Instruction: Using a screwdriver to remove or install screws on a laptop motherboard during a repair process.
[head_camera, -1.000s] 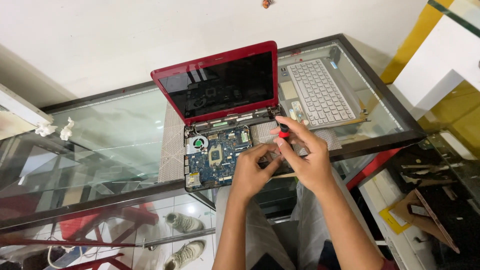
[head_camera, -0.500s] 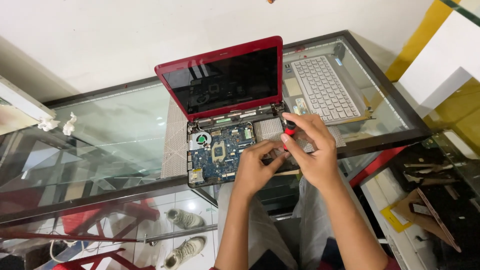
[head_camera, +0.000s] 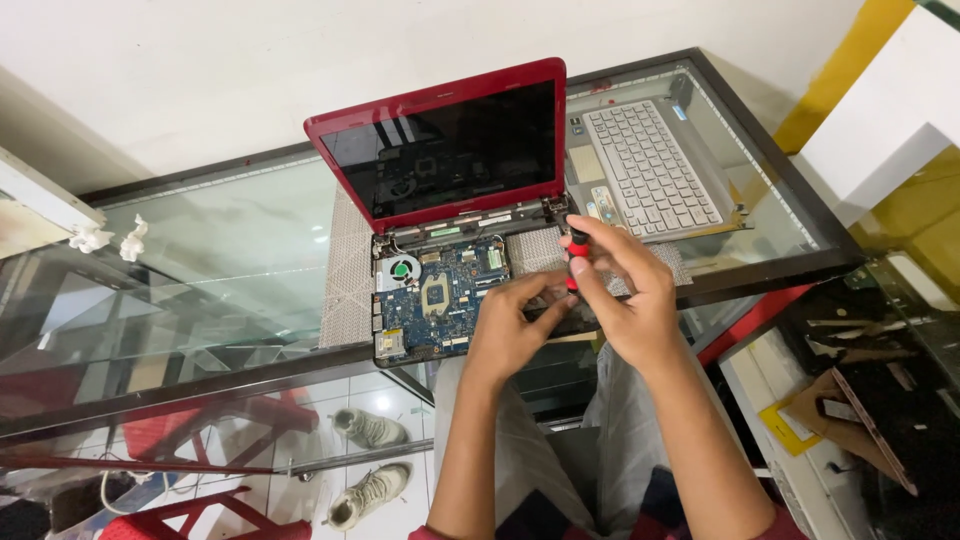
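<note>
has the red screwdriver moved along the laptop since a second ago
No. The screwdriver in the right hand sits just below the laptop's right hinge, as before; only the camera view shifted.

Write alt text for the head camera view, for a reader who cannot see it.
Two bare hands work on an opened red laptop on a glass table: the right hand holds a red-handled screwdriver upright over the base, the left hand steadying beside it. The blue circuit board lies exposed, and the removed keyboard panel rests to the right.
</note>
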